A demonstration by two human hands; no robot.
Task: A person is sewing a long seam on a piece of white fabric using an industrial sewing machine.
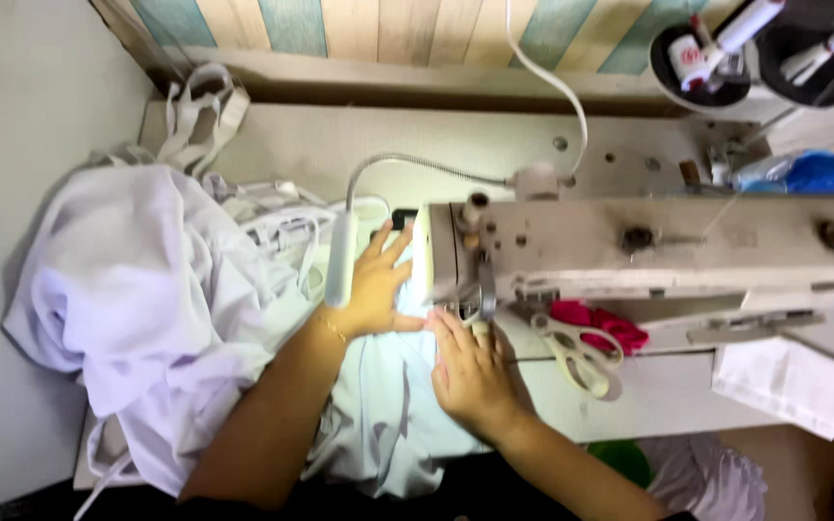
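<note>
A cream sewing machine [649, 246] stands across the table. Under its needle end lies pale blue-white fabric [393, 405]. My left hand [376, 285] rests flat on this fabric, fingers spread, just left of the needle. Close to the presser foot, my right hand [470, 371] presses the fabric with its fingers pointing at the needle. A gooseneck lamp [342, 256] hangs over my left wrist. Neither hand grips anything.
A big heap of white cloth [137, 299] and strips fills the table's left. Scissors [576, 352] and a red scrap [600, 323] lie under the machine arm. Folded white cloth [789, 381] sits at right, thread cones [716, 48] at back right.
</note>
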